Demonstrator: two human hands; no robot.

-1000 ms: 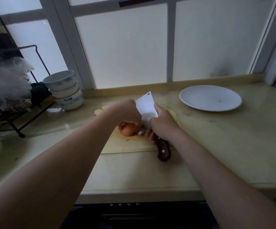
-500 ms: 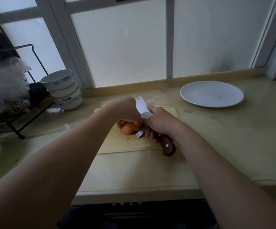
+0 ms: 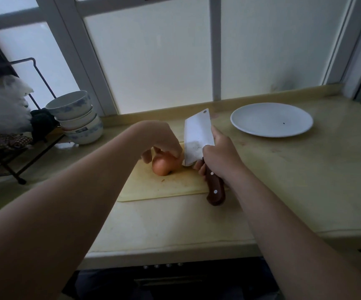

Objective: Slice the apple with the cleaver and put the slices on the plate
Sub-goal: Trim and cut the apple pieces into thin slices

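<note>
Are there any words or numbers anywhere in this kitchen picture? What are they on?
No words or numbers can be read here.
On the cleaver: a dark smudge on the blade, too blurred to tell if it is a mark.
On the stacked bowls: blue patterns, with a small dark patch on the lowest one, too blurred to read.
On the plate and the apple: no writing shows.

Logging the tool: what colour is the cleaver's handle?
Dark reddish-brown handle with pale rivets, gripped by the right hand; the head view shows it best.
</note>
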